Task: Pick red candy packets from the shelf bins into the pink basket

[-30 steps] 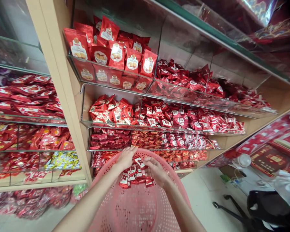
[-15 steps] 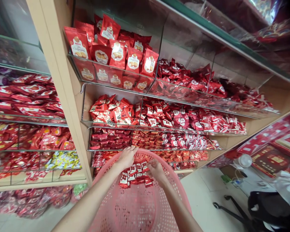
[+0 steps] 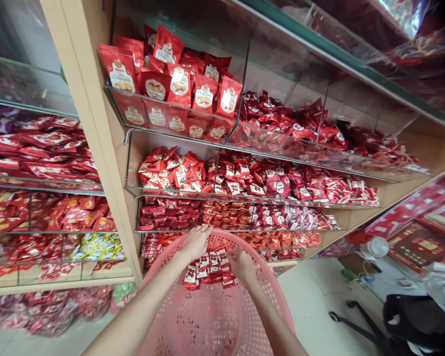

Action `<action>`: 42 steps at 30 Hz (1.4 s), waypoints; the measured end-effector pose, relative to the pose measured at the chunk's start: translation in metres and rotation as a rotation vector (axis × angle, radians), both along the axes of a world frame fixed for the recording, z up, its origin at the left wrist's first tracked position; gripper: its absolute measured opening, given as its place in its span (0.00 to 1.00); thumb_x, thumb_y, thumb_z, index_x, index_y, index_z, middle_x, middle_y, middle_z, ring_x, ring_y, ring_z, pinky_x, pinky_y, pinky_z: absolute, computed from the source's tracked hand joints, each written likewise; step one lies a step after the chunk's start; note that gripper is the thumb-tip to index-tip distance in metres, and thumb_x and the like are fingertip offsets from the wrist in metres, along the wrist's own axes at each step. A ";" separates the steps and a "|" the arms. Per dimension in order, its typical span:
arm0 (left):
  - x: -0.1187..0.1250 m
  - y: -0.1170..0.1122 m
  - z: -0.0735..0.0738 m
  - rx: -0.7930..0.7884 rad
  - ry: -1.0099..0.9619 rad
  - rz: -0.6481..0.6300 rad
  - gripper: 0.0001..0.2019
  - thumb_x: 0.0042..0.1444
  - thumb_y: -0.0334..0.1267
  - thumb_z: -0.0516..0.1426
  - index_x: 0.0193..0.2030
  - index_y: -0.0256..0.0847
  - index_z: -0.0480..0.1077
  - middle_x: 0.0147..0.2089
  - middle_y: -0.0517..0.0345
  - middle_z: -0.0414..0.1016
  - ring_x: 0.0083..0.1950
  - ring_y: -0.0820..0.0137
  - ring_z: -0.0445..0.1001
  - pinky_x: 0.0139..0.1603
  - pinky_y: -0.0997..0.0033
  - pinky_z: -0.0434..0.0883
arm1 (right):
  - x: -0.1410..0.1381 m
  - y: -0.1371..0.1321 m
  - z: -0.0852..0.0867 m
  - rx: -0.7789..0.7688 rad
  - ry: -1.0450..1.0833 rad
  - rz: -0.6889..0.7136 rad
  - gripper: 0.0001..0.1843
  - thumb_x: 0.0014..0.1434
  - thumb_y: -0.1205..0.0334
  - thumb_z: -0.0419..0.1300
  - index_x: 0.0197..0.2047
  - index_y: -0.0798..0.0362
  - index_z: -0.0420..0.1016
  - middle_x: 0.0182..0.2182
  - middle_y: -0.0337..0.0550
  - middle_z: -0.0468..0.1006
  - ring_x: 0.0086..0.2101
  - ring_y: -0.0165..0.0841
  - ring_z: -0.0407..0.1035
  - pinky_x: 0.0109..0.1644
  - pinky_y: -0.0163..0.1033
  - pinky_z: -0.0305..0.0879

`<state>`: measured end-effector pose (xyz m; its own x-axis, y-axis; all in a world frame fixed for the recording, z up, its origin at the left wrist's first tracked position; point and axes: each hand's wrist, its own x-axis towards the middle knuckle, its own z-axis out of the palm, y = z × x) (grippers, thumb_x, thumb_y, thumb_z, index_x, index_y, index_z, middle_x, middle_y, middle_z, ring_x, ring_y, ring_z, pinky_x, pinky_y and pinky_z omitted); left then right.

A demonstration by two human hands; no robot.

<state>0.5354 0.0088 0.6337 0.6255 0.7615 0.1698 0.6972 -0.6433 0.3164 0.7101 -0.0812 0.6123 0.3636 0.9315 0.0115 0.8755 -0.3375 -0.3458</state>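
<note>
A pink perforated plastic basket (image 3: 215, 321) fills the bottom middle of the view, held out in front of me. Inside its upper end lies a heap of small red-and-white packets (image 3: 207, 271). My left hand (image 3: 195, 243) sits at the top of that heap, near the basket's far rim, with its fingers bunched. My right hand (image 3: 242, 264) touches the heap's right side, fingertips among the packets. Neither hand shows clearly whether it grips a packet, because the fingers hide what lies beneath them.
Glass-fronted shelf bins (image 3: 215, 173) in a wooden frame (image 3: 96, 123) hold many red packets in front of me and to the left. More packets lie low at left. At lower right are a tiled floor (image 3: 311, 301), a black stand and bag (image 3: 411, 316).
My right hand has drawn in closer to the packets, its fingers narrowing, and the heap has shifted slightly. The view has drifted a little.
</note>
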 end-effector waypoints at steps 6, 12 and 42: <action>0.001 -0.002 0.003 0.004 0.020 0.011 0.25 0.53 0.29 0.47 0.60 0.36 0.59 0.58 0.48 0.65 0.57 0.62 0.63 0.58 0.61 0.60 | -0.005 -0.002 0.006 -0.071 -0.134 -0.037 0.19 0.60 0.50 0.49 0.29 0.54 0.70 0.27 0.49 0.76 0.32 0.38 0.72 0.29 0.35 0.56; 0.000 -0.004 0.005 0.016 0.001 0.016 0.25 0.53 0.27 0.46 0.59 0.35 0.60 0.57 0.48 0.66 0.55 0.62 0.64 0.56 0.62 0.61 | 0.000 0.005 0.025 0.084 -0.143 -0.024 0.21 0.60 0.50 0.47 0.24 0.53 0.69 0.20 0.44 0.72 0.23 0.33 0.68 0.25 0.34 0.51; 0.000 -0.006 0.000 0.004 0.000 0.049 0.28 0.51 0.29 0.48 0.62 0.35 0.57 0.58 0.48 0.64 0.57 0.61 0.61 0.59 0.62 0.57 | 0.049 0.091 0.182 0.458 -0.111 -0.069 0.33 0.50 0.47 0.57 0.55 0.56 0.56 0.49 0.58 0.69 0.45 0.45 0.68 0.43 0.45 0.63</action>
<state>0.5359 0.0031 0.6336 0.5879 0.7903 0.1726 0.7278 -0.6099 0.3137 0.7592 0.0099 0.7945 0.3978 0.7950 0.4580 0.8965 -0.2307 -0.3783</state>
